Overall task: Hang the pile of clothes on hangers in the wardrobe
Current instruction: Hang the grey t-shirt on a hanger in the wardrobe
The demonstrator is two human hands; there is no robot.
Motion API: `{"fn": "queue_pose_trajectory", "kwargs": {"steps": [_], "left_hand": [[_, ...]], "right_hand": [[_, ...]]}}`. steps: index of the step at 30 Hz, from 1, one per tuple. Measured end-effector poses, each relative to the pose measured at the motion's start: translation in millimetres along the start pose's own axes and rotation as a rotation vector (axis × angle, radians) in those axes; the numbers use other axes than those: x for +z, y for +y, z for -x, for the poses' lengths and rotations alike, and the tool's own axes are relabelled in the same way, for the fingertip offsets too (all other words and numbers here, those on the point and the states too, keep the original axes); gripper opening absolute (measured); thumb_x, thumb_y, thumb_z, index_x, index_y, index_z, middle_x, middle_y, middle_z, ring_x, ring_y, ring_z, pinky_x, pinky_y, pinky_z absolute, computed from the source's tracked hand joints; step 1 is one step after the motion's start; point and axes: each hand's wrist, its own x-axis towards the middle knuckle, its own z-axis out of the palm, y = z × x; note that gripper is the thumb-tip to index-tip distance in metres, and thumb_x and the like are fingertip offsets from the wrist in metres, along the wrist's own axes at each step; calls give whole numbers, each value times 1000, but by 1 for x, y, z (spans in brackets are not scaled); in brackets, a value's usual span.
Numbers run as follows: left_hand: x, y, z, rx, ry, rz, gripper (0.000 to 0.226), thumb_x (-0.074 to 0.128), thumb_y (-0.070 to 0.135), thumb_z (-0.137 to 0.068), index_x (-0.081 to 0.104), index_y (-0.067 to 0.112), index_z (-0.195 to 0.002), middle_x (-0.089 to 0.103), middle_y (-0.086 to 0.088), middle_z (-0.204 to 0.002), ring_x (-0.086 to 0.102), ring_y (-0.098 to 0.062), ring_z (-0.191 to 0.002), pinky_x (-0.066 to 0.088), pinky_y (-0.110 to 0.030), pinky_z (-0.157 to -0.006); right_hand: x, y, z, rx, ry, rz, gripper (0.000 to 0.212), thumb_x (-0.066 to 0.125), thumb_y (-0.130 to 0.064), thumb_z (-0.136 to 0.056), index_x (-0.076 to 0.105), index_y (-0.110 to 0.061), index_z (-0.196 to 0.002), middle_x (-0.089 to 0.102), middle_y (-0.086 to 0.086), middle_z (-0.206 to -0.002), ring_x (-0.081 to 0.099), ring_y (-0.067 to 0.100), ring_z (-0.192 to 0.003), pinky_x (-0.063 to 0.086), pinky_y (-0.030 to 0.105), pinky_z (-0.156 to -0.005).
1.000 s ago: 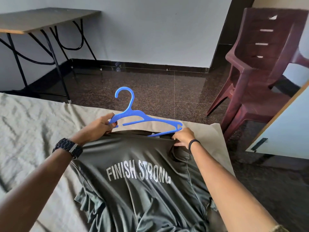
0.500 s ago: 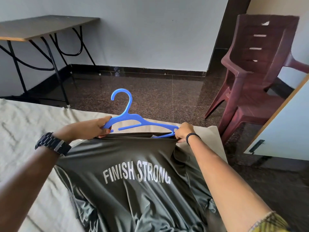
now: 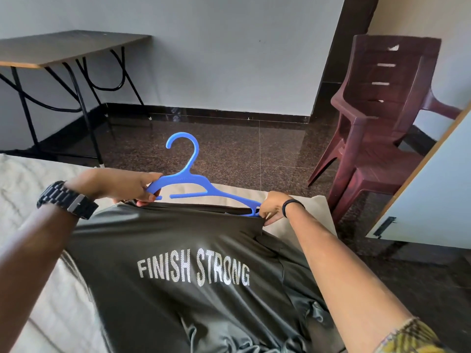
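Note:
A dark olive T-shirt (image 3: pixel 178 238) printed "FINISH STRONG" lies on the bed in front of me. A blue plastic hanger (image 3: pixel 190 182) sits at the shirt's far edge, hook pointing up and away. My left hand (image 3: pixel 119 183) grips the hanger's left arm together with the shirt's edge. My right hand (image 3: pixel 271 207) pinches the shirt's edge at the hanger's right tip, which is tucked into the fabric. The hanger's lower right arm is hidden by cloth.
The bed has a beige sheet (image 3: pixel 28 189). Beyond it is dark polished floor (image 3: pixel 254 149). A maroon plastic chair (image 3: pixel 382 128) stands at the right, a black-legged table (image 3: pixel 63 47) at the back left. A pale wardrobe door (image 3: pixel 433 194) juts in from the right.
Both hands have drawn the shirt's edge further along the hanger and pulled the fabric flatter. The hanger has lifted slightly, and its right tip has slid into the cloth.

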Motion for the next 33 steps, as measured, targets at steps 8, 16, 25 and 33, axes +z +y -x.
{"fn": "queue_pose_trajectory", "kwargs": {"steps": [8,16,25,33], "left_hand": [[-9,29,16,20,-28,-150,11,51,18,-96,43,27,-94,54,2,-70,46,-17,-70,39,-31,-72],[21,33,6,13,-4,-262,5,48,15,-96,44,16,-98,54,0,-76,46,-10,-61,35,-19,-58],[10,66,-11,185,418,39,21,56,19,-94,41,19,-79,49,3,-77,44,-18,-75,32,-26,-61],[-31,120,3,316,654,115,7,56,18,-94,50,14,-94,54,0,-79,47,-20,-70,33,-18,-52]], "right_hand": [[7,-11,6,-197,200,405,20,55,1,-85,62,4,-103,60,24,-109,66,33,-95,55,33,-68],[-9,-36,24,-390,200,644,21,47,2,-79,52,-6,-61,53,16,-66,56,35,-74,50,29,-82],[-57,-38,59,-588,373,283,21,61,-4,-78,59,-23,-70,55,-10,-64,51,5,-61,40,22,-65],[-99,-57,120,-687,353,-256,12,58,-5,-92,59,-8,-80,62,8,-71,62,15,-49,51,25,-46]]}}
